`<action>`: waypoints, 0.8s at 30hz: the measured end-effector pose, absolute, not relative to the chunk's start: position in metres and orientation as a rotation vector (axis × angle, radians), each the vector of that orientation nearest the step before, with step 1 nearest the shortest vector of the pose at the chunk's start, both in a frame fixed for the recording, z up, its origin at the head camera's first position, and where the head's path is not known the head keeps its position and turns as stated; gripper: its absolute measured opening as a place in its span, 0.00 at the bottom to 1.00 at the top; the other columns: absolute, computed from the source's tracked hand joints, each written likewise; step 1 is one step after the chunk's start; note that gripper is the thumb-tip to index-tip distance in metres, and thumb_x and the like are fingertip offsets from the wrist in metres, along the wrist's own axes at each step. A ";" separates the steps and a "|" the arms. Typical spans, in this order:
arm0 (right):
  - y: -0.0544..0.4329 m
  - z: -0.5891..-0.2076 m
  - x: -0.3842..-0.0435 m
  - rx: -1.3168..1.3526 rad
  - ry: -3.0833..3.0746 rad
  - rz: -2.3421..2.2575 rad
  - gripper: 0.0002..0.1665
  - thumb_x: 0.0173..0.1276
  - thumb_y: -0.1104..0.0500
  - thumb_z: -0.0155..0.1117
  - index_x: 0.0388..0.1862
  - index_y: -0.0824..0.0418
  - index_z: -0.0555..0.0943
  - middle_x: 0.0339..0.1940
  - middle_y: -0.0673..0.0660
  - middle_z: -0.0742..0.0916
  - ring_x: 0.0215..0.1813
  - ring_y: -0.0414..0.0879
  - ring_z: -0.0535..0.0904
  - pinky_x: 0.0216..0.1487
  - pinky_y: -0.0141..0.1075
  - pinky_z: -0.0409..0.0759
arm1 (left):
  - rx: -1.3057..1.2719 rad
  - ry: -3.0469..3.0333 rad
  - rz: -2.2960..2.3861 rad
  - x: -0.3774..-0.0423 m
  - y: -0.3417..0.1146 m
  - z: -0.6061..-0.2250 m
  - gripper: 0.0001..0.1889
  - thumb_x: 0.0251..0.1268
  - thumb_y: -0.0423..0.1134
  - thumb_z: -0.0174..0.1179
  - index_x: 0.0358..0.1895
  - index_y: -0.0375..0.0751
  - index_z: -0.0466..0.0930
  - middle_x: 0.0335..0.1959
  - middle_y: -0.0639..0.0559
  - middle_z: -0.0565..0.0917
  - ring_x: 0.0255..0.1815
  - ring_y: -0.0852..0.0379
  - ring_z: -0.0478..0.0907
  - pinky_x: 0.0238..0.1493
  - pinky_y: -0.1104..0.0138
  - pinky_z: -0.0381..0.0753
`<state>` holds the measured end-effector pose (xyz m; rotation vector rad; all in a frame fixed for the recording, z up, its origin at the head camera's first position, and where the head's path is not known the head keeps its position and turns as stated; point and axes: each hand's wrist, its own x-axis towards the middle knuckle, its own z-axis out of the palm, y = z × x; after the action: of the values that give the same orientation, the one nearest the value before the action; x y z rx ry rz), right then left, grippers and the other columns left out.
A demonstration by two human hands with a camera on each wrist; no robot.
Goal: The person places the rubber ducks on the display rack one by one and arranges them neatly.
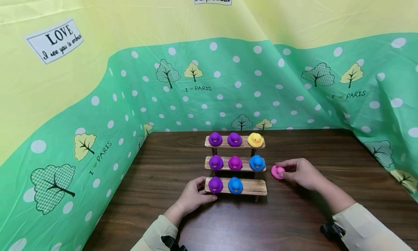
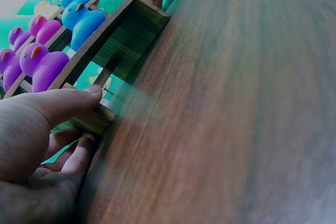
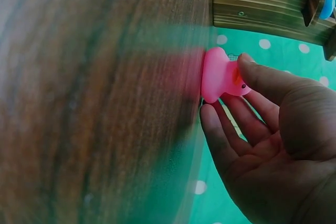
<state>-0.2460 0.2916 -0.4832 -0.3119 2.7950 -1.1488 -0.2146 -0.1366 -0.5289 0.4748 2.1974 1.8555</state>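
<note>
A three-tier wooden stand (image 1: pixel 254 187) holds rubber ducks in rows. My left hand (image 1: pixel 193 196) grips the left end of its lowest tier, thumb along the front and fingers round the side. On that tier sit a purple duck (image 1: pixel 215 185) and a blue duck (image 1: pixel 235 185), with bare wood at the right. To the right of the stand, my right hand (image 1: pixel 303 174) pinches a pink rubber duck (image 3: pixel 216 77) between thumb and fingers. Its base is right at the tabletop in the right wrist view, the thumb covering part of its head.
The middle tier carries a purple duck (image 1: pixel 216 162), a magenta duck (image 1: pixel 235 163) and a blue duck (image 1: pixel 257 163). Up top are two purple ducks and a yellow duck (image 1: pixel 255 140). A green and yellow printed cloth (image 1: pixel 196 109) hangs round the dark wooden table (image 1: pixel 163 156).
</note>
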 end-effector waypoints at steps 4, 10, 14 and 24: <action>0.292 -0.483 -0.246 -0.303 2.796 -1.137 0.23 0.67 0.55 0.78 0.59 0.60 0.88 0.57 0.64 0.88 0.52 0.55 0.79 0.47 0.43 0.81 | 0.476 2.172 1.871 -0.215 -0.136 -0.529 0.28 0.52 0.24 0.78 0.59 0.32 0.80 0.50 0.45 0.86 0.51 0.54 0.85 0.53 0.67 0.88; 0.293 -0.484 -0.248 -0.275 2.803 -1.103 0.22 0.68 0.52 0.77 0.59 0.58 0.88 0.57 0.62 0.88 0.57 0.58 0.80 0.54 0.49 0.82 | 0.476 2.166 1.877 -0.215 -0.136 -0.528 0.28 0.52 0.24 0.78 0.59 0.31 0.80 0.50 0.45 0.86 0.51 0.54 0.85 0.53 0.67 0.88; 0.292 -0.483 -0.247 -0.268 2.811 -1.098 0.21 0.69 0.52 0.77 0.58 0.58 0.89 0.56 0.62 0.88 0.55 0.57 0.80 0.53 0.48 0.82 | 0.474 2.169 1.872 -0.215 -0.136 -0.529 0.29 0.52 0.24 0.78 0.59 0.32 0.80 0.50 0.45 0.86 0.51 0.54 0.85 0.52 0.67 0.88; 0.291 -0.479 -0.242 -0.211 2.833 -1.091 0.23 0.69 0.48 0.76 0.57 0.59 0.88 0.56 0.64 0.87 0.52 0.58 0.79 0.50 0.50 0.83 | 0.472 2.205 1.845 -0.215 -0.137 -0.529 0.28 0.52 0.26 0.79 0.59 0.33 0.81 0.49 0.47 0.87 0.49 0.55 0.84 0.51 0.70 0.87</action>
<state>-0.2420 0.2912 -0.4794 -0.2109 2.8326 -1.0911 -0.2147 -0.1370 -0.5293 0.4719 2.2049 1.8446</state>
